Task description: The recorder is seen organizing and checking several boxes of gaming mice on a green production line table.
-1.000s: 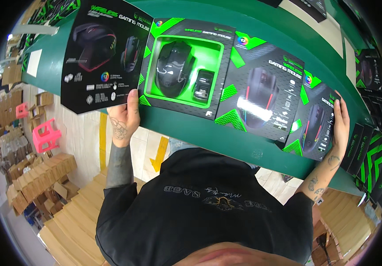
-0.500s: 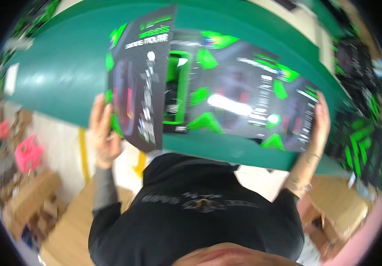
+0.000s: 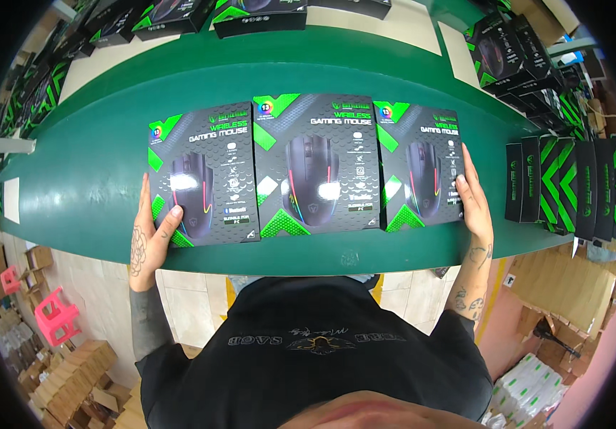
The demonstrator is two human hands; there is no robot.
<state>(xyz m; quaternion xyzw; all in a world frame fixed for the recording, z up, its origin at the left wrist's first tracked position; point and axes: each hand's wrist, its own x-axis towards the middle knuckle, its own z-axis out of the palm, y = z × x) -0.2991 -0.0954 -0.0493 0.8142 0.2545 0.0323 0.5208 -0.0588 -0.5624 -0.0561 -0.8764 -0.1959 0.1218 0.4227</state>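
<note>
Three black-and-green computer mouse boxes stand or lie in a row over the green table, printed fronts toward me. My left hand grips the outer side of the left mouse box, its thumb over the front and its fingers along the edge. At the other end, my right hand holds the outer edge of the right mouse box, thumb on the front. The middle mouse box sits between them, untouched by either hand. Whether the boxes rest on the tabletop is hard to tell.
On the right, several similar boxes stand in a row on the table. More boxes sit along the far side, and a stack is at the far right. Pink stool and cardboard cartons are on the floor at left.
The left box was turned, showing its side, with a gap to the others; now all three fronts line up facing me. My left hand has moved left and down, my right hand left.
</note>
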